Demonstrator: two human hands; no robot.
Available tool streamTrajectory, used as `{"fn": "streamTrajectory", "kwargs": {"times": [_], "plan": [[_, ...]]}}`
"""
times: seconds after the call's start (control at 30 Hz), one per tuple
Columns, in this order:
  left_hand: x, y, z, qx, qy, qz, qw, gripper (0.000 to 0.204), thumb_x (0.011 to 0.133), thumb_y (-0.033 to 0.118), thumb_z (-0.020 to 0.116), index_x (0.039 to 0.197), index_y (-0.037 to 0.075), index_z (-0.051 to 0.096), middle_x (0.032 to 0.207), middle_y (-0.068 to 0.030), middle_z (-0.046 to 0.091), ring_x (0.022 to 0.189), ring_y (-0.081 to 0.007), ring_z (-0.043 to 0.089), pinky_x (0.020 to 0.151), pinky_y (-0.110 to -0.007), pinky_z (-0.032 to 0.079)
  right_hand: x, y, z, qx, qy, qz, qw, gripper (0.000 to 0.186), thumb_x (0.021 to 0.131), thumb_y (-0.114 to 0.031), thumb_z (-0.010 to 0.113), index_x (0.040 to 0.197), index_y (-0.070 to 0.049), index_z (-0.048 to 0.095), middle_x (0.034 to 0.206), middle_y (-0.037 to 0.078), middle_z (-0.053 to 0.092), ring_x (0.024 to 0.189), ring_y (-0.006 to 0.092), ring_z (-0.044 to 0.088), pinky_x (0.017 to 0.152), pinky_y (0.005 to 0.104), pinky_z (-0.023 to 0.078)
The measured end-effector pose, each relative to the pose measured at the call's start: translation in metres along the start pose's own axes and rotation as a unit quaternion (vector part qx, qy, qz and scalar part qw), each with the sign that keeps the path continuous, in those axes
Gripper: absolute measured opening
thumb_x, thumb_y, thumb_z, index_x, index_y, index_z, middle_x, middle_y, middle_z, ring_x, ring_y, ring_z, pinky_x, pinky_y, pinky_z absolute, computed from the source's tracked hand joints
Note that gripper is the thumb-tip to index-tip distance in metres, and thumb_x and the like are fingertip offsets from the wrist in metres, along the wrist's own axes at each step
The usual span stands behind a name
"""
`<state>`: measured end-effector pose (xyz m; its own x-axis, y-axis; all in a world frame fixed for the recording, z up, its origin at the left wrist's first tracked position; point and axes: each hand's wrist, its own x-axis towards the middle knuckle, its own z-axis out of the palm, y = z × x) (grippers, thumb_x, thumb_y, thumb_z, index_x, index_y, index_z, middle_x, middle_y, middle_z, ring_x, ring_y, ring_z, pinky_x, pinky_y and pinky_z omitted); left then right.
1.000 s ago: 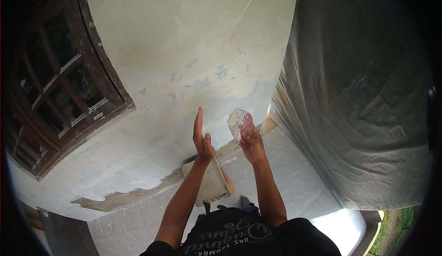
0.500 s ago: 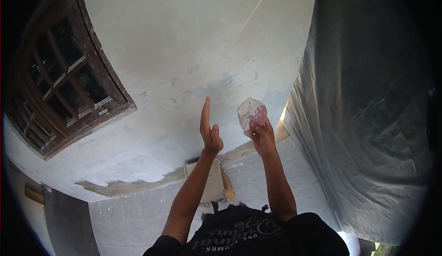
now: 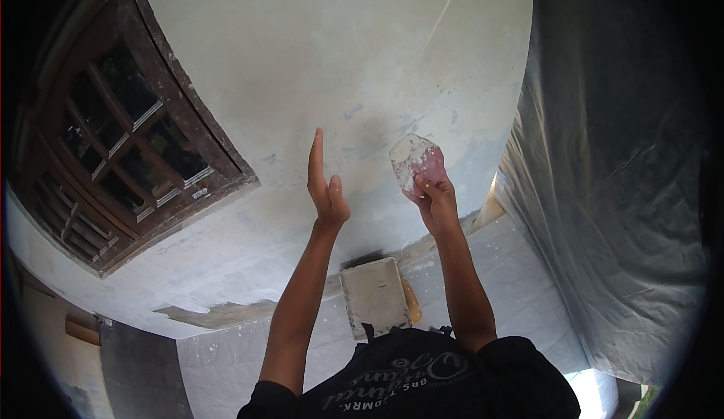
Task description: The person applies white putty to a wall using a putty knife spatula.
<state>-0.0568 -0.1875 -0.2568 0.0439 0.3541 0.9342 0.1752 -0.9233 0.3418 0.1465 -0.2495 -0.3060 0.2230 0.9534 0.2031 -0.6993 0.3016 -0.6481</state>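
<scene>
My left hand [image 3: 326, 189] is raised before the pale wall [image 3: 294, 57], its fingers straight and flat, holding nothing. To its right, my right hand [image 3: 439, 202] grips a flat, pinkish many-sided piece [image 3: 411, 156], smeared with whitish material, between thumb and fingers. The two hands are apart. Below them, a rectangular tray [image 3: 371, 294] coated in grey rests near the foot of the wall, beside a yellowish object [image 3: 412, 302] that is partly hidden.
A dark wooden window [image 3: 136, 155] with small panes is at the left. Plastic sheeting [image 3: 603, 193] hangs at the right. A pale cover [image 3: 528, 283] lies along the wall's foot, where a strip of rough grey plaster [image 3: 211, 312] shows.
Both hands have risen higher against the wall, the right still gripping the pinkish piece. The view has shifted, and more of the tray now shows.
</scene>
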Motion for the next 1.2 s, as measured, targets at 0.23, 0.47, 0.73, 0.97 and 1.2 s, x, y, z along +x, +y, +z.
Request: {"fn": "streamTrajectory", "kwargs": {"times": [0.23, 0.47, 0.73, 0.97, 1.2], "plan": [[0.000, -0.018, -0.015, -0.036, -0.023, -0.005, 0.999, 0.071, 0.086, 0.019, 0.037, 0.149, -0.011, 0.031, 0.154, -0.0286, 0.037, 0.146, -0.0385, 0.034, 0.120, -0.047, 0.024, 0.000, 0.024, 0.014, -0.006, 0.015, -0.013, 1.000, 0.033, 0.095, -0.004, 0.062, 0.128, -0.005, 0.058, 0.115, 0.007, 0.067, 0.101, 0.0175, 0.068, 0.084, 0.0348, 0.061], [-0.001, -0.033, 0.006, -0.068, -0.053, -0.027, 0.996, 0.069, 0.089, 0.020, 0.035, 0.151, -0.009, 0.027, 0.156, -0.0285, 0.032, 0.149, -0.0375, 0.028, 0.122, -0.047, 0.019, 0.006, 0.015, 0.020, 0.010, 0.061, -0.029, 0.998, 0.029, 0.094, 0.000, 0.062, 0.123, -0.003, 0.061, 0.111, 0.009, 0.069, 0.097, 0.0164, 0.070, 0.081, 0.0340, 0.064], [0.004, -0.049, 0.087, -0.068, -0.056, -0.028, 0.996, 0.069, 0.090, 0.021, 0.035, 0.151, -0.009, 0.027, 0.156, -0.0285, 0.032, 0.149, -0.0375, 0.028, 0.122, -0.047, 0.019, 0.055, -0.029, -0.043, 0.043, 0.027, -0.051, 0.997, 0.031, 0.094, 0.002, 0.061, 0.124, -0.004, 0.061, 0.111, 0.008, 0.070, 0.099, 0.0158, 0.070, 0.081, 0.0324, 0.063], [0.024, -0.061, 0.205, -0.050, -0.048, -0.019, 0.997, 0.066, 0.091, 0.020, 0.038, 0.149, -0.011, 0.030, 0.153, -0.0293, 0.038, 0.144, -0.0396, 0.036, 0.119, -0.047, 0.027, 0.127, -0.108, -0.116, -0.031, 0.077, -0.140, 0.987, 0.025, 0.092, 0.000, 0.066, 0.116, -0.004, 0.063, 0.109, 0.007, 0.069, 0.098, 0.0147, 0.068, 0.084, 0.0318, 0.061], [0.062, -0.056, 0.303, -0.063, -0.079, 0.025, 0.995, 0.064, 0.094, 0.021, 0.040, 0.149, -0.011, 0.030, 0.152, -0.0298, 0.038, 0.143, -0.0413, 0.038, 0.119, -0.048, 0.028, 0.209, -0.196, -0.170, -0.115, 0.116, -0.255, 0.953, 0.022, 0.092, -0.002, 0.069, 0.113, -0.004, 0.062, 0.108, 0.006, 0.067, 0.095, 0.0136, 0.066, 0.084, 0.0334, 0.060]]}}
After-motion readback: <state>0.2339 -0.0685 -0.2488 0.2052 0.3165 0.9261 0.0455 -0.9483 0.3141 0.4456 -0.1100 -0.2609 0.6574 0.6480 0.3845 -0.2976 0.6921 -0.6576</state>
